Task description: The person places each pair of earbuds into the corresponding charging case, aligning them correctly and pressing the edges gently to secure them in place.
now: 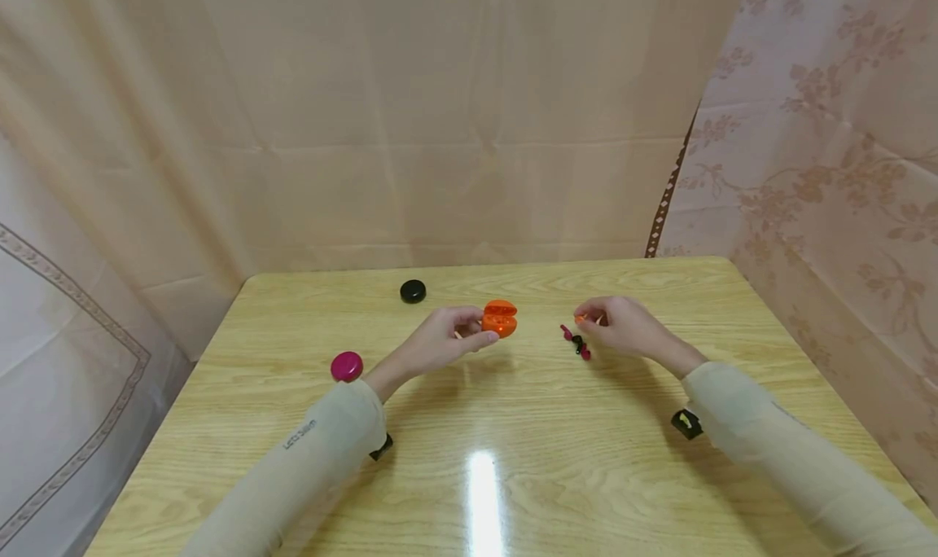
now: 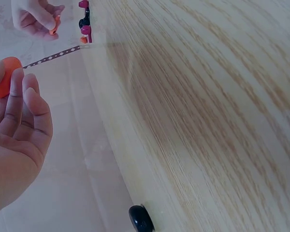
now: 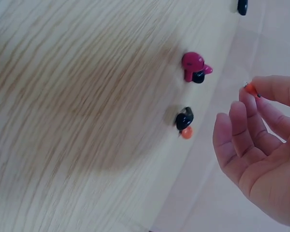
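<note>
An orange earbud case (image 1: 500, 326) with its lid raised is in my left hand (image 1: 445, 334), gripped between thumb and fingers above the table. My right hand (image 1: 623, 326) pinches a small orange earbud (image 3: 251, 89) between thumb and forefinger, to the right of the case. Below the right hand on the table lie loose earbuds: magenta ones (image 3: 193, 62), black ones (image 3: 184, 119) and another orange one (image 3: 186, 132). The left wrist view shows just the back part of the case, partly covered by fingers.
A round black case (image 1: 414, 291) sits near the table's far edge, left of centre. A round magenta case (image 1: 347, 366) lies beside the left forearm. The wooden table (image 1: 557, 475) ends at a hanging beige cloth (image 1: 440, 133), with a floral cloth on the right.
</note>
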`<state>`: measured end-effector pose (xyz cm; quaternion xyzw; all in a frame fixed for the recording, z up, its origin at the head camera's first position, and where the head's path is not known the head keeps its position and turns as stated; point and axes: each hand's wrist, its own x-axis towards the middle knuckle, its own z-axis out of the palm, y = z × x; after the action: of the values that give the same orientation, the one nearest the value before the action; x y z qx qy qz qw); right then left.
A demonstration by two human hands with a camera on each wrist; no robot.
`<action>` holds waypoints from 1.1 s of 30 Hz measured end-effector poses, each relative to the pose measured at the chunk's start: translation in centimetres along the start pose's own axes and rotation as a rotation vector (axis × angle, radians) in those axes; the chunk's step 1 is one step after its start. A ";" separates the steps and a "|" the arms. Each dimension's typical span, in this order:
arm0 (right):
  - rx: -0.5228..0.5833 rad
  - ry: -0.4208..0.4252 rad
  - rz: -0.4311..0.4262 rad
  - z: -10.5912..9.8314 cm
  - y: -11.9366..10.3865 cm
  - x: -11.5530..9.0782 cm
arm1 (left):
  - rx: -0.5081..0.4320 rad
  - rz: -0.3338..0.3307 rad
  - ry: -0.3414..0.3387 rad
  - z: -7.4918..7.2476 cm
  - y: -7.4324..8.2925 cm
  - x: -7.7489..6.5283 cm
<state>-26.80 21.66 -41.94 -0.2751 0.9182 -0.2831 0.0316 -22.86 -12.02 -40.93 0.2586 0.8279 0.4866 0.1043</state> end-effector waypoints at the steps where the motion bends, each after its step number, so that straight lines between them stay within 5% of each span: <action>1: 0.014 0.000 -0.005 0.0 -0.2 0.0 | -0.002 -0.001 0.000 0.0 0.0 0.0; 11: 0.219 -0.048 0.049 0.2 -2.9 0.3 | 0.006 -0.007 -0.004 -0.1 0.0 -0.1; 23: 0.394 -0.171 -0.005 0.0 -5.4 0.3 | -0.044 -0.020 0.000 0.0 0.2 -0.1; 33: 0.430 -0.063 -0.003 0.1 -7.6 0.2 | -0.040 0.009 0.078 0.4 0.4 0.0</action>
<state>-23.25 16.23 -37.93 -0.2721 0.8349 -0.4637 0.1176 -22.60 -11.54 -40.81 0.2412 0.8201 0.5134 0.0751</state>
